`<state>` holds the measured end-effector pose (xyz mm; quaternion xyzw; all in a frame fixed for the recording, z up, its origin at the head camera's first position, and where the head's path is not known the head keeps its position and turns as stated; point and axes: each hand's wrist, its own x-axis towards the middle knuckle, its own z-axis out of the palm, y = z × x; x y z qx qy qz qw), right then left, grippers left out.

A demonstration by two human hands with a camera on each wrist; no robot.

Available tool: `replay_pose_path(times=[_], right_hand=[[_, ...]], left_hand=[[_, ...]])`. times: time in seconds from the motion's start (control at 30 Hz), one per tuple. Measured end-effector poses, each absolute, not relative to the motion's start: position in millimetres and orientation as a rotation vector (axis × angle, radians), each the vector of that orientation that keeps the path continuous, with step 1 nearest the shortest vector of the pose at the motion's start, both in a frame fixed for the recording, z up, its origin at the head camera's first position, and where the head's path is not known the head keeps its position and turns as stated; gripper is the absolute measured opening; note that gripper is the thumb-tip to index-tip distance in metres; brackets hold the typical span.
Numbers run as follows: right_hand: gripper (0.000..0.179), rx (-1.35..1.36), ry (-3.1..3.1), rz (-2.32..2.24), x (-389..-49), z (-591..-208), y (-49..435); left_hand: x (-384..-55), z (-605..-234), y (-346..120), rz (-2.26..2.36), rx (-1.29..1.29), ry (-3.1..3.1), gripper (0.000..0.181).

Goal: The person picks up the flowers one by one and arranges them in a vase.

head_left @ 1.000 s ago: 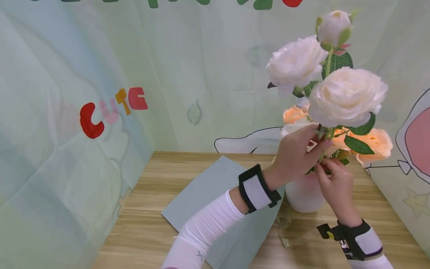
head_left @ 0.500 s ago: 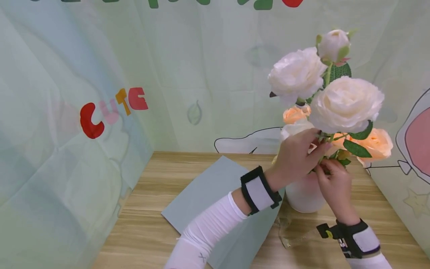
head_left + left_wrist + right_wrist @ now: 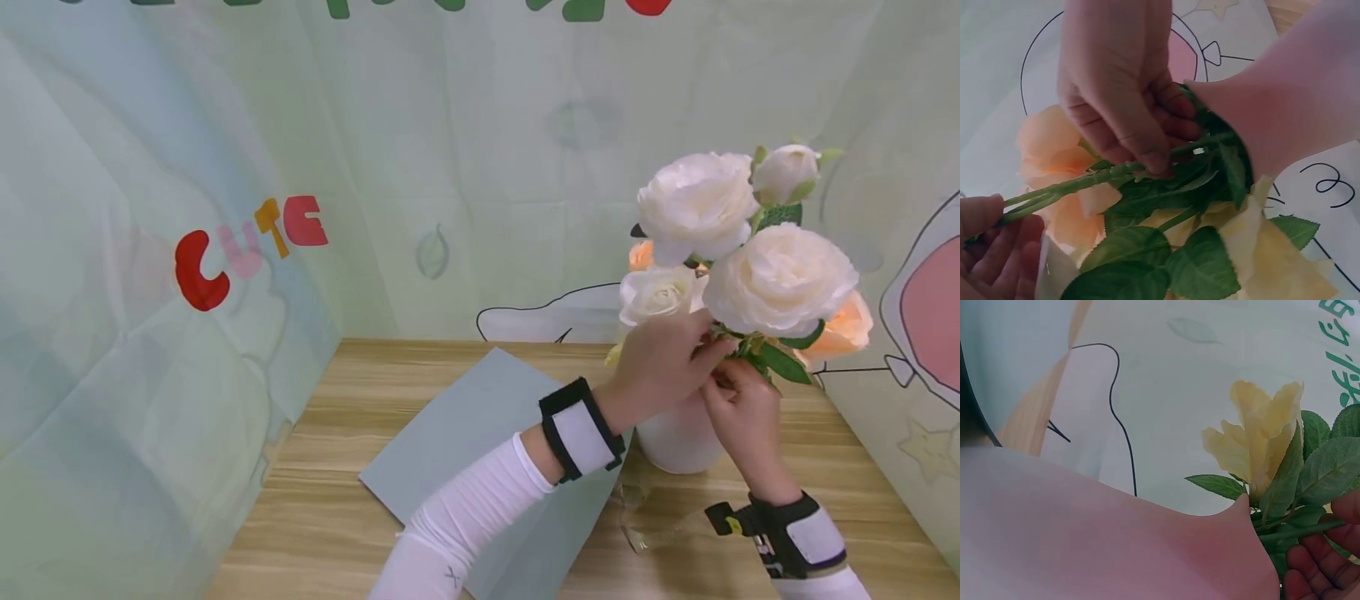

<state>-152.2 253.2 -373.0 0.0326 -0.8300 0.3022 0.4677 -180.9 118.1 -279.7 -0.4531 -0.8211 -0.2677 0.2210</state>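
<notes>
My left hand pinches the green stem of a spray of artificial white flowers just below the blooms. On that spray are two full blooms, one being the white flower, and a white bud. Lower on the same stem, right at the vase mouth, my right hand pinches it between thumb and fingers. The stem's lower end runs into the white-and-pink vase, where it is hidden. Other flowers stand in the vase: a peach flower, a yellow flower and a smaller white flower.
A grey-blue sheet lies on the wooden table left of the vase, under my left forearm. Clear crinkled plastic lies in front of the vase. A printed curtain stands behind and at both sides.
The white flower spray has sunk lower toward the vase, its blooms shifting a little right. My left hand has come down slightly with it; my right hand stays nearly in place.
</notes>
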Motion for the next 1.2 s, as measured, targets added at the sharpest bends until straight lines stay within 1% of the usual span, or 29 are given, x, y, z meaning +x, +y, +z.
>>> replay_pose_path(times=[0.23, 0.47, 0.77, 0.93, 1.2], right_hand=[[0.01, 0.089, -2.004, 0.791, -151.6, -372.6, 252.8], [0.007, 0.097, -1.985, 0.808, -151.4, -372.6, 252.5], [0.011, -0.007, -2.008, 0.859, -150.6, -370.3, 250.8], [0.013, -0.044, -2.003, 0.88, -150.0, -368.8, 248.9], [0.016, 0.177, -1.887, 0.961, -149.8, -369.6, 248.3]], left_hand=[[-183.5, -292.2, 121.4, -0.685, -1.198, -2.267, 0.019], [-185.6, -299.7, 124.7, -0.673, -1.17, -2.273, 0.017], [-191.4, -308.2, 130.3, -0.576, -1.128, -2.231, 0.025], [-195.2, -312.1, 133.3, -0.546, -1.107, -2.229, 0.027], [-197.7, -324.6, 140.1, -0.529, -1.032, -2.319, 0.032]])
